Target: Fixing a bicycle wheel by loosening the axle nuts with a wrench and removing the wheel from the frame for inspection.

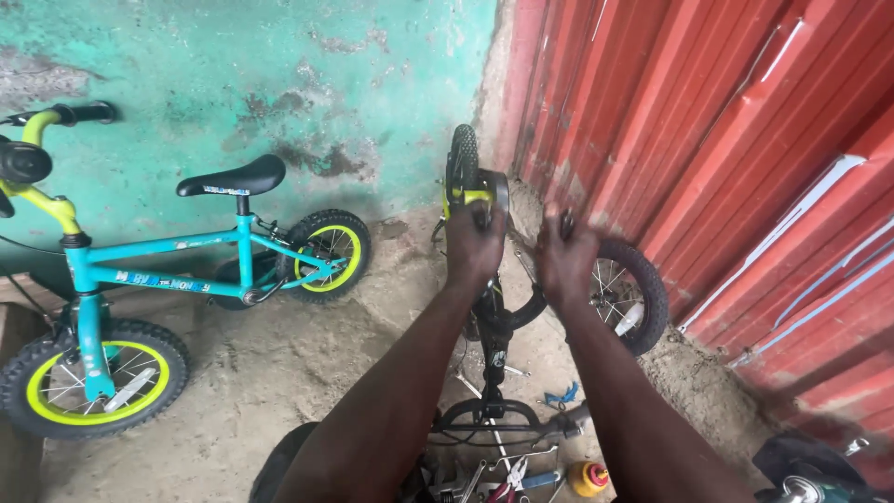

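A small black children's bicycle [494,326] lies upside down on the ground in front of me, its rear wheel [461,163] with a yellow-green rim pointing away. My left hand [473,244] grips the frame near that rear wheel and the chain guard. Blurred with motion, my right hand [565,256] is closed around a part just right of the frame; what it holds cannot be made out. A second wheel [638,293] sits to the right of my right hand. The black handlebar [494,416] is near me, low in view.
A teal and yellow children's bicycle [163,279] stands at the left against a teal wall [279,74]. A red corrugated metal wall [745,158] runs along the right. Pliers and other tools [507,480] and a small yellow-orange container [589,477] lie on the dirt floor near my feet.
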